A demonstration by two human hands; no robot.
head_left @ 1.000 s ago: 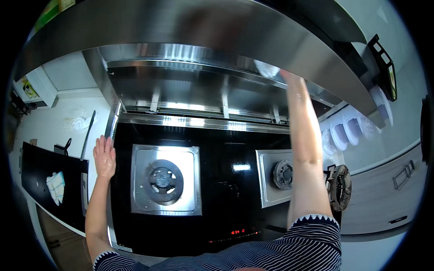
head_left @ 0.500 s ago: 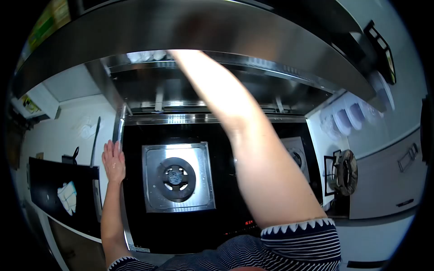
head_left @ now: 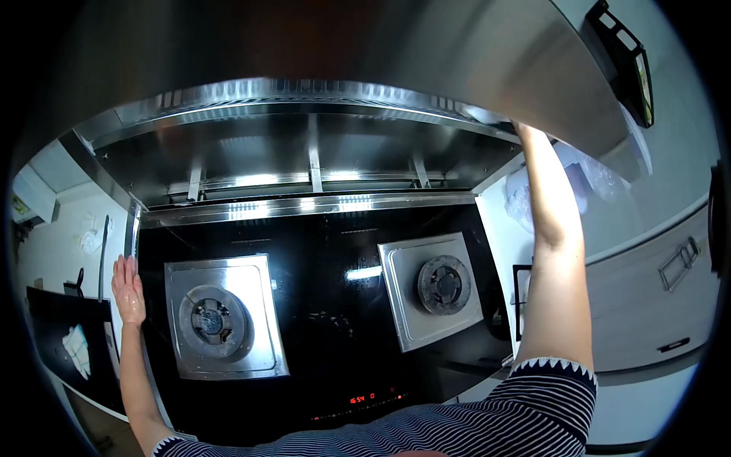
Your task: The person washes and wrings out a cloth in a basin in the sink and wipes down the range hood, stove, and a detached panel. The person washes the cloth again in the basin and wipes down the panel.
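Observation:
My left hand (head_left: 129, 292) lies flat with its fingers stretched out at the left edge of the black glass cooktop (head_left: 320, 320). My right arm reaches up to the right end of the stainless range hood (head_left: 487, 61). The hood's lip hides most of my right hand (head_left: 524, 131). Just left of it shows a piece of white cloth (head_left: 484, 115), which travels with that hand along the hood's inside ledge (head_left: 304, 91); its full shape is hidden.
The cooktop has a left burner (head_left: 212, 321) and a right burner (head_left: 444, 285) on steel plates, without pan supports. A folded cloth (head_left: 77, 351) lies on a black panel at left. A black rack (head_left: 522, 301) and plastic-wrapped items (head_left: 525, 199) stand at right.
My right hand has swept from the left part of the hood to its right end, the white cloth moving with it. The view has shifted right; my left hand stays at the cooktop's edge.

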